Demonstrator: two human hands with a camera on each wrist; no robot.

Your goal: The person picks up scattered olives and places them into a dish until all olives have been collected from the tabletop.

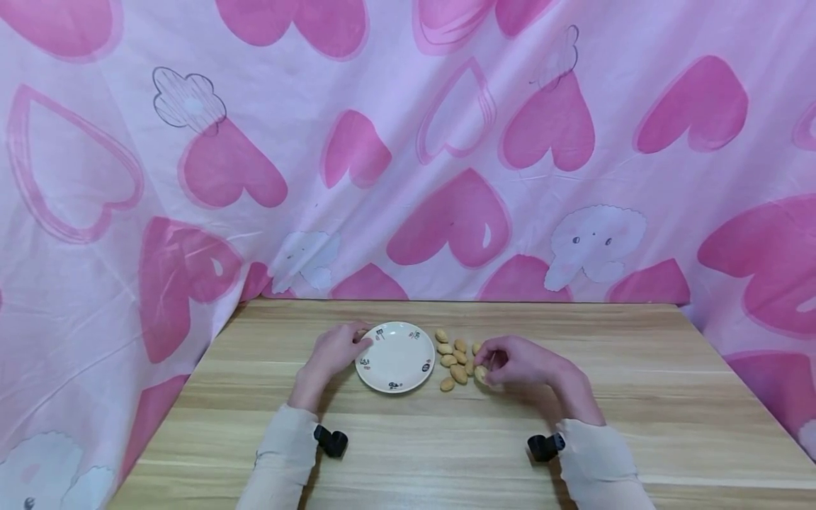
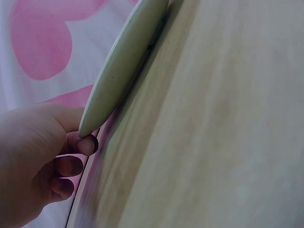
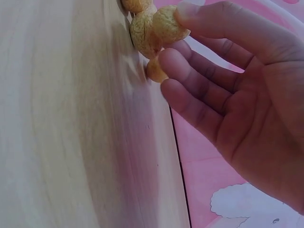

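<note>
A round white plate point(image 1: 395, 358) with small dark and red marks round its rim rests on the wooden table. My left hand point(image 1: 334, 352) pinches its left rim, thumb on top and fingers below; the left wrist view shows the plate's pale side point(image 2: 118, 61) edge-on. To the right of the plate lie several tan, oval, nut-like pieces point(image 1: 459, 374) in a loose cluster. At the cluster's right side my right hand point(image 1: 519, 361) pinches one wrinkled nut-like piece point(image 3: 170, 24) with thumb and fingertips. Other pieces point(image 3: 144, 35) lie close behind it.
The wood-grain table point(image 1: 440, 453) ends at a back edge against a pink heart-patterned cloth point(image 1: 446, 212). A small black device point(image 1: 331, 440) sits on the left sleeve's cuff, and another black device point(image 1: 545, 447) on the right.
</note>
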